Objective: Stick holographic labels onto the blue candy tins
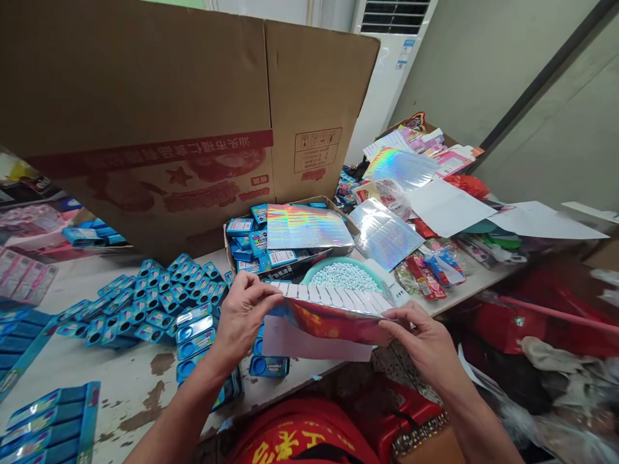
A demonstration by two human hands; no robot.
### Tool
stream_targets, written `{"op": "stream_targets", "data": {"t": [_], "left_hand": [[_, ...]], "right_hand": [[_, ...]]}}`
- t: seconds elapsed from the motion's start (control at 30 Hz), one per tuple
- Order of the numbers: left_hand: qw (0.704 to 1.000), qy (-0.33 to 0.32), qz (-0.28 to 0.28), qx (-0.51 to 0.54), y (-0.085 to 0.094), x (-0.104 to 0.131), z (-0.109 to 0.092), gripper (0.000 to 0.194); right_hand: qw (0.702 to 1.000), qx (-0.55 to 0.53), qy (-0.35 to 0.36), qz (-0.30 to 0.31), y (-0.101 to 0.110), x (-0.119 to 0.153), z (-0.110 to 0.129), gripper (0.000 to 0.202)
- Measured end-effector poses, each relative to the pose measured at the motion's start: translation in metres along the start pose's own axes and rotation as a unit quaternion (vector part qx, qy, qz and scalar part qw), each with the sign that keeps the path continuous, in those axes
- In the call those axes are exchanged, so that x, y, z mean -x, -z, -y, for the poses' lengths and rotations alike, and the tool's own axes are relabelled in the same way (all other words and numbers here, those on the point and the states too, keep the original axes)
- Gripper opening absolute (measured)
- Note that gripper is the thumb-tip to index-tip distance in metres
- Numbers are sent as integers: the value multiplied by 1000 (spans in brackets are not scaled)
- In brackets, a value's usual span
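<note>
Stretched between my two hands is a shiny reflective sheet, its top edge lined with white strips. My left hand pinches its left end, thumb against fingers. The right end is pinched by my right hand. A pale paper shows beneath the sheet. Just beyond is a green bowl of small pale pellets, partly hidden by the sheet. Behind the bowl, a carton holds blue packs, with a silvery holographic sheet on top.
A large cardboard box stands at the back left. Many small blue containers cover the table's left. To the right lie another holographic sheet, white papers and candy packets. Red bags sit beyond the right edge.
</note>
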State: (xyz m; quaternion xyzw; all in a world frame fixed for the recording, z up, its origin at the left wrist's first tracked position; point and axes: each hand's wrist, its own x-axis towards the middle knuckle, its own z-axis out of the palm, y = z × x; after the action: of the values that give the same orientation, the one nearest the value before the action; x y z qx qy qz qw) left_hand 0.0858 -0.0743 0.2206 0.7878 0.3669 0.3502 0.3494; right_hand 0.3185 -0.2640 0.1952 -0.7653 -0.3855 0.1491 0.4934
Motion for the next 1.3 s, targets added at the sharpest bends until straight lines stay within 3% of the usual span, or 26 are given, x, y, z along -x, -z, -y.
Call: {"op": "stream_targets", "data": {"t": [0.07, 0.13, 0.23, 0.3, 0.37, 0.47, 0.57, 0.7, 0.9, 1.0, 1.1, 1.13, 1.2, 1.3], "left_hand": [[998, -50, -14, -39, -1, -2, -8, 19], [996, -74, -4, -50, -6, -3, -17, 20], [989, -125, 14, -71, -21, -5, -31, 21], [978, -187, 32, -86, -31, -7, -39, 23], [972, -211, 58, -82, -37, -11, -45, 23], [982, -153, 102, -42, -35, -19, -47, 19], [988, -103, 112, -16, -26, -26, -42, 16], [998, -43, 40, -21, -13, -33, -34, 18], [997, 19, -70, -10, 16, -44, -28, 18], [990, 69, -120, 27, 35, -48, -9, 18], [963, 141, -214, 88, 49, -48, 33, 21], [950, 172, -233, 118, 50, -47, 50, 23], [933, 243, -218, 150, 47, -41, 87, 27], [932, 305, -183, 77, 30, -24, 131, 26]], "right_hand": [[998, 30, 47, -13, 7, -8, -1, 32], [991, 66, 96, -67, 11, -18, 7, 32], [964, 119, 189, -147, 1, -27, 36, 37], [948, 135, 277, -80, -16, -32, 59, 36], [935, 148, 321, 24, -34, -37, 76, 16], [924, 157, 330, 117, -50, -46, 81, 12], [926, 140, 319, 144, -54, -55, 71, 12], [936, 129, 307, 114, -45, -68, 56, 14], [942, 155, 292, 64, -11, -89, 45, 17], [965, 124, 223, 61, -1, -101, 37, 19], [993, 34, 99, 60, -16, -114, 18, 26], [996, -11, 55, 74, -28, -117, 10, 30], [986, -112, -20, 120, -61, -120, -7, 40], [955, -212, -109, 174, -121, -117, -30, 53]]}}
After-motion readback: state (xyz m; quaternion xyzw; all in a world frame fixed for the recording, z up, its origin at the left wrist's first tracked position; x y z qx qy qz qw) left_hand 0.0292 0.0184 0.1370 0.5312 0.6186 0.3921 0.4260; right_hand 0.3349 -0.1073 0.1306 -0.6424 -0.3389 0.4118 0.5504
